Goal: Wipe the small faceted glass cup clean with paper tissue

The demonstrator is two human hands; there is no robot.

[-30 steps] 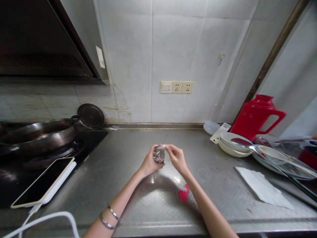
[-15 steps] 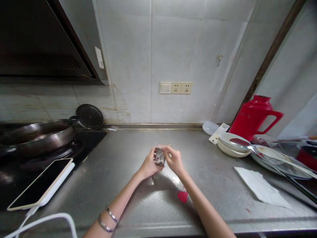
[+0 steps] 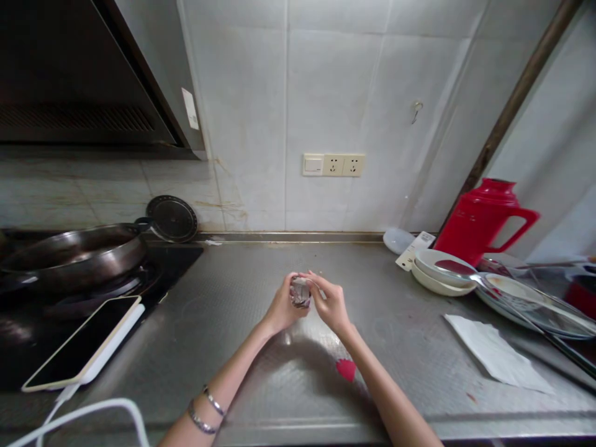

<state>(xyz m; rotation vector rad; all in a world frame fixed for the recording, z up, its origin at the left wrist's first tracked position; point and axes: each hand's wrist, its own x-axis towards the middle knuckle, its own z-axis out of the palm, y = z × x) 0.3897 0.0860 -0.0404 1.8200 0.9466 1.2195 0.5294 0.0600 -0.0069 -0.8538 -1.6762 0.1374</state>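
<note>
My left hand (image 3: 283,308) is wrapped around a small clear, greyish jar-like object (image 3: 300,293) above the middle of the steel counter. Its open-looking round end faces me, but I cannot make out what is inside. From the other side, my right hand (image 3: 329,302) pinches at its upper right edge with thumb and fingers. Part of the object is hidden by both hands. Below, beside my right forearm, a small red piece with a jagged edge (image 3: 345,369) lies on the counter (image 3: 242,273).
At left, a pan (image 3: 88,256) sits on the black stove, with a phone (image 3: 84,341) and white cable (image 3: 93,406) in front. To the right are a white paper napkin (image 3: 498,354), stacked bowls (image 3: 442,282), plates with utensils, and a red thermos (image 3: 479,223).
The view has shifted slightly, so the surroundings sit a little further right. Both hands stay on the small jar-like object; the right fingers have moved slightly at its edge.
</note>
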